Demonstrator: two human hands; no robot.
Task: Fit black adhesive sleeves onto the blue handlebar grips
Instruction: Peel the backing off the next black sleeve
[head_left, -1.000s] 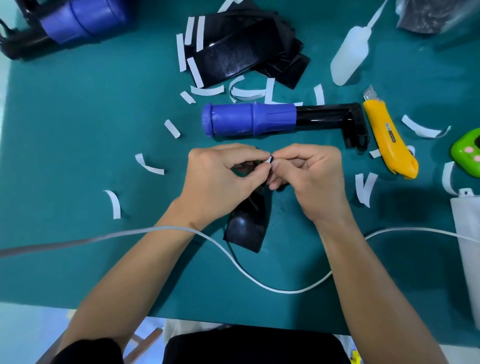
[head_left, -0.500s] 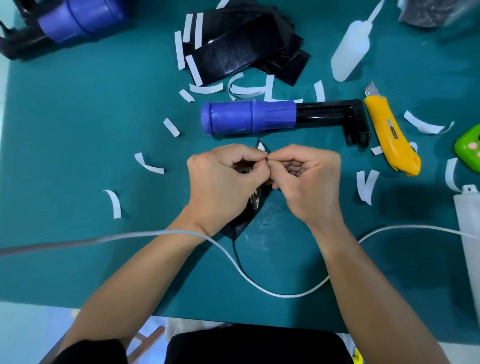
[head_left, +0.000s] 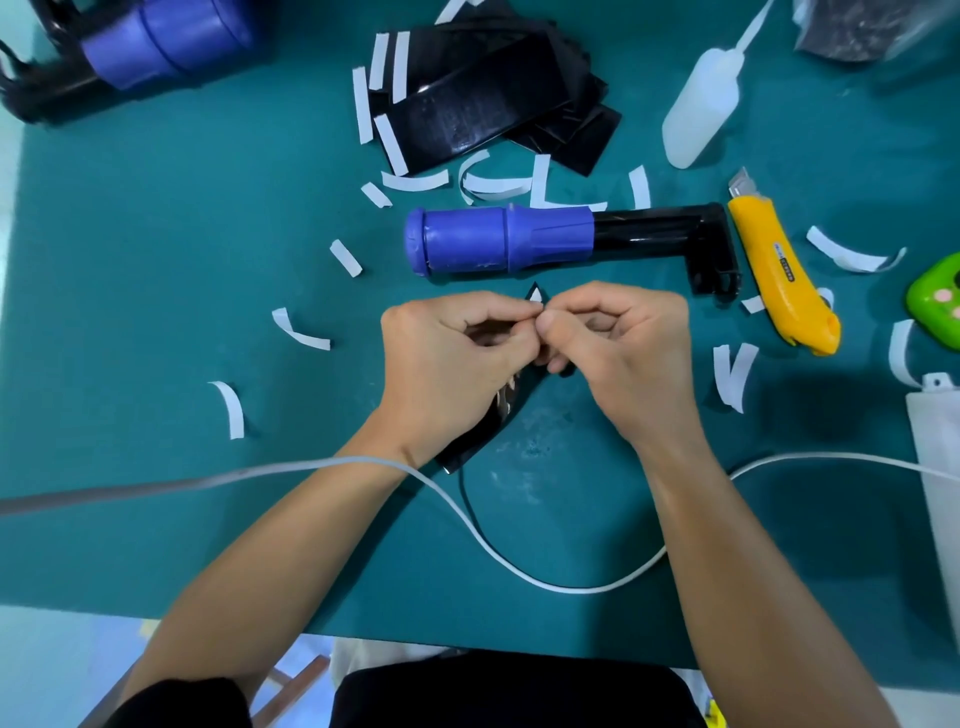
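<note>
Cable (head_left: 571, 590), white and smooth, loops nearest on the teal worktop (head_left: 156, 312). Beyond it the left grip (head_left: 447, 364) and right grip (head_left: 623, 353), both curled tight, pinch the pointed corner of a glossy black sleeve (head_left: 478, 436). Just past them lies the cylindrical blue handlebar cover (head_left: 498, 240), untouched.

Black shirt sleeve (head_left: 176, 701) ends at left upper arm; black garment (head_left: 509, 691) over torso; forearms uncovered.

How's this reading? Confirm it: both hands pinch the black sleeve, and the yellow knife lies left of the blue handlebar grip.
No. In the head view the yellow knife lies right of the blue handlebar grip; the left hand and right hand do pinch the black sleeve.
</note>
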